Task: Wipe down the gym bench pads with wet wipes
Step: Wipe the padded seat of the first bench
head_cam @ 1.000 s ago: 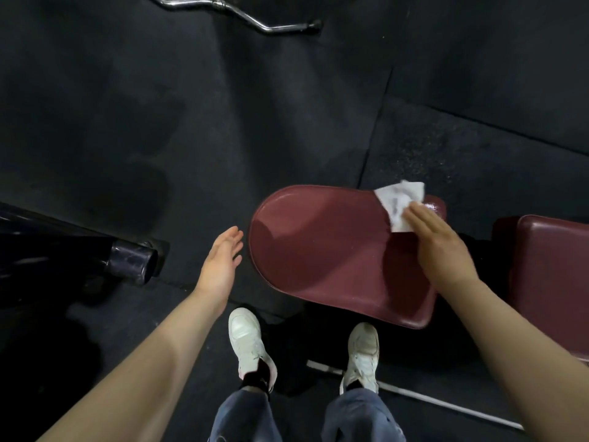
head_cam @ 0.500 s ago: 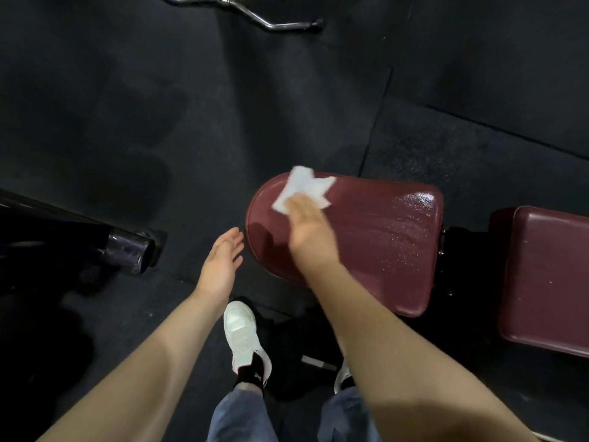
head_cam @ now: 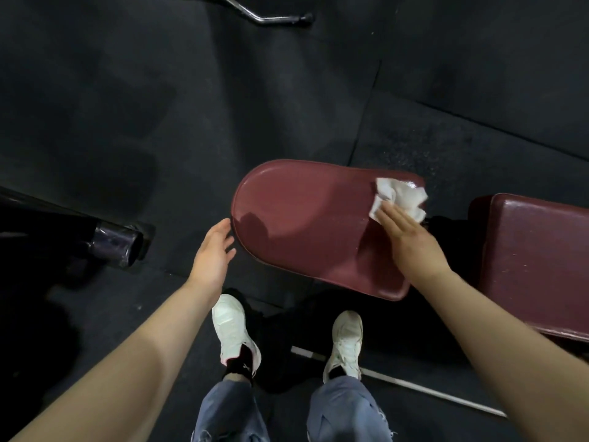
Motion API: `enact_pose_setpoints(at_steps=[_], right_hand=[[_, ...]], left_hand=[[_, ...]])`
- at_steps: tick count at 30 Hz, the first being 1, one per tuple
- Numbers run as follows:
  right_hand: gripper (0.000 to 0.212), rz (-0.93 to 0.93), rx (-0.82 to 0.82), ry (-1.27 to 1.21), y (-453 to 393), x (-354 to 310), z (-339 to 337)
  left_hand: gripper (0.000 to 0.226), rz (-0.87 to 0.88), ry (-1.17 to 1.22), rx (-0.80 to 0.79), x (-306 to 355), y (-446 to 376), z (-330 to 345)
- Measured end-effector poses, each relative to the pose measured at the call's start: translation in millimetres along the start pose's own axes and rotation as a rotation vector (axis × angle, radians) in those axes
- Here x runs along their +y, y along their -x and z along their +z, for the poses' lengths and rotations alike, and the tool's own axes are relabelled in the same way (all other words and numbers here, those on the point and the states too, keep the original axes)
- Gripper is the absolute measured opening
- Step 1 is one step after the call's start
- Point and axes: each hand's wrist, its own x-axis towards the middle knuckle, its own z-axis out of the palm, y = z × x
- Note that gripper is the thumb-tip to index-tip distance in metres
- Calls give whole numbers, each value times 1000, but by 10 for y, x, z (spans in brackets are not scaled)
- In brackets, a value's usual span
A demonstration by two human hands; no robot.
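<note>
The right hand (head_cam: 411, 240) presses a white wipe (head_cam: 400, 199) flat-fingered onto the maroon pad (head_cam: 312, 224) at the pad's 2 o'clock corner. The left hand (head_cam: 213, 253) hangs relaxed, holding nothing, at the pad's 9 o'clock edge. No writing is readable.

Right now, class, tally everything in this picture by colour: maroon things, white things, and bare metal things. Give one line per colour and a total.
Maroon: 2, the seat pad and the back pad.
White: 3, the wet wipe, the left shoe and the right shoe.
Bare metal: 1, the curl bar.
Total: 6
</note>
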Motion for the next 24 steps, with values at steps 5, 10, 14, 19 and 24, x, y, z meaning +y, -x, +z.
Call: enact_pose_setpoints(at_steps=[5, 10, 14, 19, 24], right_hand=[[61, 490, 209, -244, 70, -339, 249], [47, 784, 346, -576, -388, -1179, 400], [54, 121, 50, -419, -770, -1753, 596], [50, -412, -144, -227, -940, -1641, 632], [46, -691, -276, -103, -798, -1039, 471]], left_hand=[[42, -16, 41, 74, -13, -6, 90], [38, -19, 69, 76, 7, 9, 80], [42, -33, 94, 44, 1, -38, -22], [45, -75, 156, 18, 8, -94, -147], [44, -94, 138, 23, 16, -109, -167]])
